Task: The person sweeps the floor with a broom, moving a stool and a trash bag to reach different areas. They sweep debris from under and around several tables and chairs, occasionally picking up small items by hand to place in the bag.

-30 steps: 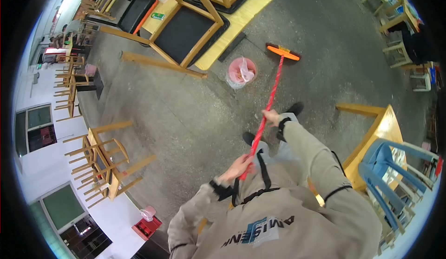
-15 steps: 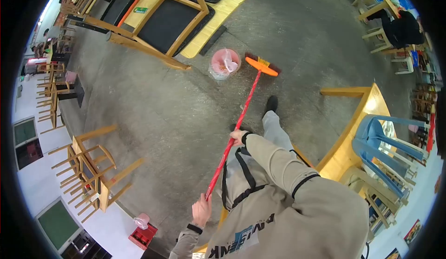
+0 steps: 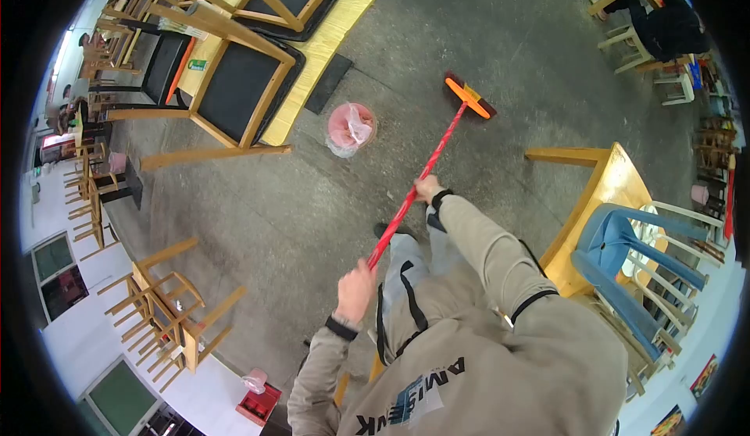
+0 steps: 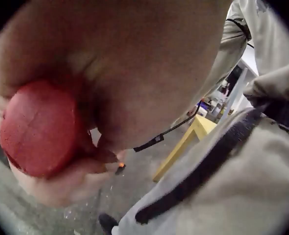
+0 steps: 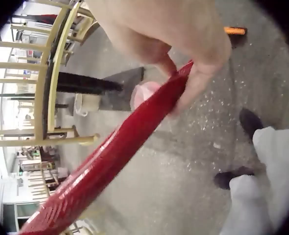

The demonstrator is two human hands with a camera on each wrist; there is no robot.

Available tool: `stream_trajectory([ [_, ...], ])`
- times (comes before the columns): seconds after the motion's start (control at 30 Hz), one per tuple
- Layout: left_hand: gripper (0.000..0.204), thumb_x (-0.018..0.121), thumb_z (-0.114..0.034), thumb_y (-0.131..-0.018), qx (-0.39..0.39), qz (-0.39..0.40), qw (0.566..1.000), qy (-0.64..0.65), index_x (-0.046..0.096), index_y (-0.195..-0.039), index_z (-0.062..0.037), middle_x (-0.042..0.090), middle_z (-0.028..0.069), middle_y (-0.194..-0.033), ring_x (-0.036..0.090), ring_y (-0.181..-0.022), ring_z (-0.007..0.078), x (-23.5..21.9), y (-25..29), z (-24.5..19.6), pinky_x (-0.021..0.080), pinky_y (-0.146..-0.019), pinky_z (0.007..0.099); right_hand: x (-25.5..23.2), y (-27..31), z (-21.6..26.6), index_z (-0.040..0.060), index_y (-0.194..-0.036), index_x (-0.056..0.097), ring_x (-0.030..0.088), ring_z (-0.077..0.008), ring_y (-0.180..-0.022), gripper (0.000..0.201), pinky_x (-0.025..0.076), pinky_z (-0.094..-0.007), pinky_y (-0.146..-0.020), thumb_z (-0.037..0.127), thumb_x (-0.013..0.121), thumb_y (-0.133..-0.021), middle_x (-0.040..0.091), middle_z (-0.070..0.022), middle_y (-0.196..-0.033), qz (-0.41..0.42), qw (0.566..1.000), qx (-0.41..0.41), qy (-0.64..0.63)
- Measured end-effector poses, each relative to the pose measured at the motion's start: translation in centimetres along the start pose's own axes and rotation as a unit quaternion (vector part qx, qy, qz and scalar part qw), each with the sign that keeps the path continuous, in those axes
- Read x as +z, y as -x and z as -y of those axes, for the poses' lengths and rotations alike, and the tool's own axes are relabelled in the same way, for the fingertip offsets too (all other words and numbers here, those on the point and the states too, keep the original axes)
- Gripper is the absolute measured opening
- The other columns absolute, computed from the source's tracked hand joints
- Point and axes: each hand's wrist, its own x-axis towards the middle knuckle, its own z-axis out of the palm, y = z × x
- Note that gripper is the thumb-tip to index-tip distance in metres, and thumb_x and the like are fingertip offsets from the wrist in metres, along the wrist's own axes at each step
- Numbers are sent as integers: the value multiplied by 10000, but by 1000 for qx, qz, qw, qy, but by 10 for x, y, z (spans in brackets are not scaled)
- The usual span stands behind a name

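Note:
A broom with a red handle [image 3: 402, 208] slants across the front of the body in the head view. Its orange head [image 3: 470, 98] with dark bristles is down on the grey floor, to the right of the pink bin. The left hand [image 3: 356, 289] grips the handle's top end; the left wrist view shows the round red cap [image 4: 39, 128] sticking out of the curled fingers. Further down the shaft, the right hand [image 3: 427, 189] holds the handle, thumb and fingers wrapped about it in the right wrist view.
A pink bin [image 3: 351, 127] lined with a clear bag stands beside a yellow table [image 3: 320, 61] bearing upturned chairs. At right, a wooden table [image 3: 621, 186] carries a blue stool [image 3: 605, 241]. A seated person [image 3: 668, 26] is at the far right. A red crate [image 3: 258, 403] sits lower left.
The broom head has moved right, away from the pink bin, with both hands still on the handle. The camera view has shifted as the body turned.

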Motion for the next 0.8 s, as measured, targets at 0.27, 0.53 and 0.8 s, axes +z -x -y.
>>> stream_trajectory([
  [0.27,359,493,-369,-870,-159,104,976,104,533,-758,-30,555,236,-577,567,-552,410,-28,145,-5,456,-472,474,66,33,-107,39,-923,453,536,-232,-590,112,509,-448,-555,114,477,-843,485,-88,-667,171,927,297,-153],
  [0.53,363,467,-378,-884,-154,80,977,125,531,-785,-35,568,229,-594,574,-572,411,11,93,-18,460,-494,483,-4,41,19,25,-802,498,529,-234,-516,114,481,-401,-496,131,492,-842,504,-92,-598,171,967,129,-140],
  [0.8,411,459,-385,-886,2,-65,989,132,546,-753,-6,583,220,-603,599,-571,383,-34,-169,-129,492,-503,449,-112,-57,172,23,-1157,398,576,-196,-636,396,482,-352,-545,21,544,-788,575,-89,-784,-9,966,-148,-212],
])
